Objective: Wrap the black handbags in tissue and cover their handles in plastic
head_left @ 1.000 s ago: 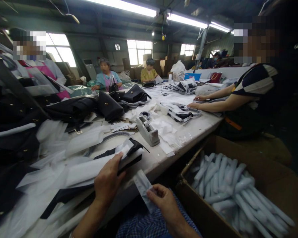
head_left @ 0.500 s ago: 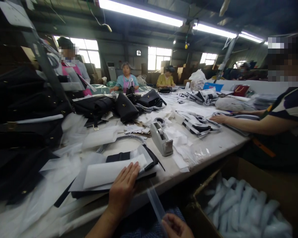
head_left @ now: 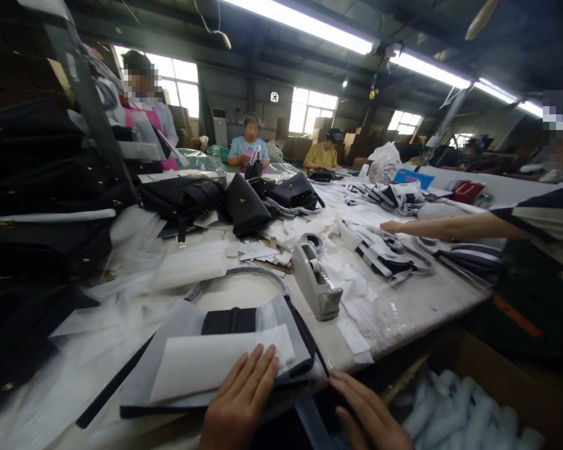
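Press the left hand (head_left: 241, 400), fingers flat and spread, evenly on the white paper sheet (head_left: 201, 365) beneath them; the right hand (head_left: 366, 415), fingers extended and empty, lies just beside.

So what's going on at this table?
A person presses the left hand flat on a white sheet covering a black piece in clear wrap on a long work table. The right hand is at the table edge beside a clear plastic sleeve; whether it grips it is unclear. A tape dispenser stands close by. A co-worker's arm reaches over striped straps.
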A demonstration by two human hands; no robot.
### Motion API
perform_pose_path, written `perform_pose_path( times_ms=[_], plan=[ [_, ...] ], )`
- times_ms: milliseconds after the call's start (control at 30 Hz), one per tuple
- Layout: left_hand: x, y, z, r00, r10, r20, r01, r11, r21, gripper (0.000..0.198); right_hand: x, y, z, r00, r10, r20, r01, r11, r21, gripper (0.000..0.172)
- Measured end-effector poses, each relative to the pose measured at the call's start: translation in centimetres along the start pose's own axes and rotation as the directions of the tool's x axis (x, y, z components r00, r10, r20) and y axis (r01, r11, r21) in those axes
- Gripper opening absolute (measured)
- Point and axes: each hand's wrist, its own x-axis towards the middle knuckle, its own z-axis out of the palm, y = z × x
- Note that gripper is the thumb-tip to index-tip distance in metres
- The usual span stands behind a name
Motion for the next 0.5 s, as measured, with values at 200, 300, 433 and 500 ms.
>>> perform_pose_path(
  times_ms=[200,300,433,500],
  plan=[
    [-0.9,0.2,1.2,0.997,-0.034,-0.065,0.032,0.999,-0.033,0.038,14.1,-7.4,2.8,0.800,-0.377,0.467,0.485,0.864,-0.135,0.055],
    [-1.2,0.3,1.9,0.995,-0.061,-0.083,0.058,0.998,-0.035,0.038,17.2,-7.6,4.1,0.697,-0.339,0.632,0.498,0.863,-0.085,0.062],
    [-1.2,0.3,3.6,0.982,-0.045,-0.184,0.045,0.999,-0.004,0.033,17.9,-5.9,3.6,0.648,-0.305,0.698,0.475,0.878,-0.057,0.049],
    [-1.1,0.5,4.9,0.947,-0.054,-0.318,0.060,0.998,0.011,0.030,17.9,-5.5,2.9,0.642,-0.298,0.706,0.457,0.888,-0.042,0.046]
  ],
)
